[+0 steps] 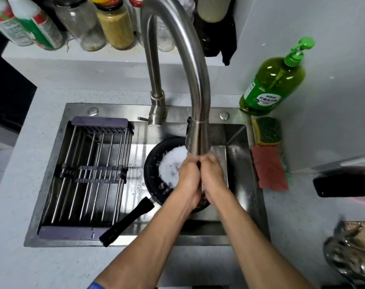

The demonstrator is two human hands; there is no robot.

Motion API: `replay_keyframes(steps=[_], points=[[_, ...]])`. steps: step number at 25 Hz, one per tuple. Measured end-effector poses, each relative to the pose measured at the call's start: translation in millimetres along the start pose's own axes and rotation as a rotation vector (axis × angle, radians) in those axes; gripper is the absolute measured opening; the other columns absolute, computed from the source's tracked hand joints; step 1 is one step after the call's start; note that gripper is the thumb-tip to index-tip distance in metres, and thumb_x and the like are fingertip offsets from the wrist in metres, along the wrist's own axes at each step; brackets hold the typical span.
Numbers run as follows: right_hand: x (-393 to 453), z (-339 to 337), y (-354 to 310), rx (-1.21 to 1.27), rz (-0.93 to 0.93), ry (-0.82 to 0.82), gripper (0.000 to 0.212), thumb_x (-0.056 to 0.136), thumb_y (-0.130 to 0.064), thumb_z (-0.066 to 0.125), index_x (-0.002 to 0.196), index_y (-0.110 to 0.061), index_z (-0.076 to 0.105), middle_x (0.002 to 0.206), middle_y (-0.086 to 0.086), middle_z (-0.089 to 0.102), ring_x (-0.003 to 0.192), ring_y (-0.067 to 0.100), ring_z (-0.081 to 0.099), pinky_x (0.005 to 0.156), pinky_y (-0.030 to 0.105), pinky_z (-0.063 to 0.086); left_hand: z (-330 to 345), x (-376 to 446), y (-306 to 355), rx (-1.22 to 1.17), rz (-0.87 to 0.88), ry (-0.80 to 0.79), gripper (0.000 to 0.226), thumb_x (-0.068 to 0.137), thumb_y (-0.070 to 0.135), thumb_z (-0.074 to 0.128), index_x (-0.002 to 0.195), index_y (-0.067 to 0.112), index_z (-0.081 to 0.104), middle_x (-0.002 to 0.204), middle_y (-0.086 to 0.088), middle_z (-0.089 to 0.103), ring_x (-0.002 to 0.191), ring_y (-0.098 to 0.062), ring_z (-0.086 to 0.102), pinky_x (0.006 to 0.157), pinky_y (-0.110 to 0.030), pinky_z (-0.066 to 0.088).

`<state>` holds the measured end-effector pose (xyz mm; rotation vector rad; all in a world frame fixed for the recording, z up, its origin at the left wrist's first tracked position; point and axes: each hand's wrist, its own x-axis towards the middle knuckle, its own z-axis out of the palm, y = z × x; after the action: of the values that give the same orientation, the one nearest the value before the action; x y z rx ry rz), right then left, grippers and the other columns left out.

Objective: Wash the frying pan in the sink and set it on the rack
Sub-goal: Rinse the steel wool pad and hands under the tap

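Wash under way, not complete: frying pan (165,170) in sink (238,163), foamy, beneath faucet (195,101); left hand (189,180) and right hand (213,176) pressed together, holding nothing discernible; rack (87,174) unloaded, rinse and placement outstanding.

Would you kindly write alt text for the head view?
Two bare hands, left hand and right hand, pressed together under the curved steel faucet, above a sudsy black frying pan in the steel sink; a dark slatted rack spans the sink's left half.

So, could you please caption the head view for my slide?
Both hands rinse together under the faucet above the sudsy frying pan in the sink.
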<state>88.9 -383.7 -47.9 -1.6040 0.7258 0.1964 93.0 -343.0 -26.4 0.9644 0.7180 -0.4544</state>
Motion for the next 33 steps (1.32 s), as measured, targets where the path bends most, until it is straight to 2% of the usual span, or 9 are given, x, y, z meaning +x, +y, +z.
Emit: replay_keyframes(steps=[3, 7, 12, 17, 24, 26, 28, 31, 33], points=[[-8.8, -5.3, 1.9, 0.072, -0.003, -0.112, 0.024, 0.100, -0.010, 0.046, 0.093, -0.021, 0.067, 0.090, -0.003, 0.070, 0.077, -0.005, 0.060, 0.067, 0.004, 0.045, -9.9, 8.8, 3.1, 0.160, 0.072, 0.044, 0.039, 0.100, 0.032, 0.041, 0.077, 0.016, 0.068, 0.065, 0.000, 0.071, 0.067, -0.013, 0.068, 0.051, -0.020, 0.050], [-3.2, -17.5, 6.0, 0.178, 0.118, -0.114, 0.039, 0.090, 0.004, 0.050, 0.118, -0.019, 0.064, 0.109, 0.011, 0.072, 0.100, 0.021, 0.068, 0.089, 0.035, 0.053, -18.1, 13.1, -11.9, 0.402, 0.078, -0.055, 0.034, 0.097, 0.033, 0.041, 0.096, 0.022, 0.073, 0.094, 0.000, 0.075, 0.087, -0.011, 0.069, 0.061, -0.018, 0.049], [-10.1, -93.3, 32.8, 0.344, 0.226, 0.063, 0.024, 0.082, 0.004, 0.068, 0.092, -0.018, 0.069, 0.097, 0.010, 0.071, 0.083, 0.020, 0.066, 0.072, 0.031, 0.051, -23.4, 21.9, -17.8, 0.232, 0.015, -0.030, 0.032, 0.099, 0.028, 0.043, 0.109, 0.013, 0.069, 0.103, -0.002, 0.075, 0.095, -0.013, 0.070, 0.080, -0.028, 0.053], [11.4, -220.7, 60.8, -0.181, -0.111, 0.743, 0.015, 0.080, -0.003, 0.071, 0.088, -0.014, 0.064, 0.096, 0.015, 0.069, 0.089, 0.029, 0.066, 0.075, 0.024, 0.043, -11.5, 26.6, -29.0, 0.189, -0.001, -0.093, 0.038, 0.105, 0.026, 0.032, 0.114, 0.005, 0.061, 0.115, -0.013, 0.069, 0.109, -0.021, 0.065, 0.097, -0.033, 0.047], [38.2, -241.3, 74.6, -0.702, -0.316, 0.651, 0.020, 0.088, -0.006, 0.057, 0.090, -0.001, 0.076, 0.110, 0.018, 0.070, 0.106, 0.040, 0.060, 0.092, 0.039, 0.045, -15.2, 33.9, -38.3, 0.132, -0.012, -0.035, 0.040, 0.104, 0.034, 0.038, 0.108, 0.004, 0.063, 0.109, -0.013, 0.072, 0.101, -0.021, 0.070, 0.088, -0.032, 0.052], [9.9, -197.9, 68.1, -0.436, -0.412, 0.538, 0.025, 0.091, -0.008, 0.053, 0.089, -0.015, 0.077, 0.104, 0.000, 0.075, 0.098, 0.026, 0.066, 0.086, 0.025, 0.047, -14.9, 33.2, -36.7, 0.094, -0.026, -0.028, 0.040, 0.105, 0.029, 0.032, 0.108, 0.003, 0.063, 0.110, -0.014, 0.071, 0.103, -0.022, 0.069, 0.086, -0.032, 0.052], [-11.3, -127.9, 45.2, 0.060, -0.276, 0.154, 0.023, 0.096, -0.021, 0.051, 0.093, -0.027, 0.074, 0.098, -0.011, 0.076, 0.092, 0.010, 0.070, 0.079, 0.015, 0.049, -13.8, 29.3, -31.5, 0.062, -0.052, -0.024, 0.040, 0.102, 0.022, 0.028, 0.108, 0.005, 0.064, 0.110, -0.014, 0.071, 0.103, -0.022, 0.068, 0.085, -0.030, 0.050], [-7.0, -31.5, 3.2, 0.803, 0.141, -0.208, 0.034, 0.101, -0.023, 0.048, 0.091, -0.016, 0.079, 0.107, 0.006, 0.076, 0.100, 0.020, 0.072, 0.084, 0.030, 0.056, -11.3, 24.0, -18.1, -0.082, -0.100, -0.070, 0.046, 0.098, 0.036, 0.033, 0.100, 0.012, 0.073, 0.098, -0.007, 0.074, 0.092, -0.019, 0.068, 0.077, -0.029, 0.051], [3.6, 4.0, -15.8, 0.991, 0.332, -0.233, 0.046, 0.102, -0.015, 0.043, 0.077, -0.018, 0.081, 0.097, 0.008, 0.077, 0.097, 0.026, 0.070, 0.097, 0.040, 0.052, -11.1, 22.4, -7.0, -0.249, -0.108, -0.098, 0.055, 0.095, 0.051, 0.034, 0.106, 0.012, 0.073, 0.105, -0.008, 0.070, 0.098, -0.024, 0.065, 0.084, -0.032, 0.051]])
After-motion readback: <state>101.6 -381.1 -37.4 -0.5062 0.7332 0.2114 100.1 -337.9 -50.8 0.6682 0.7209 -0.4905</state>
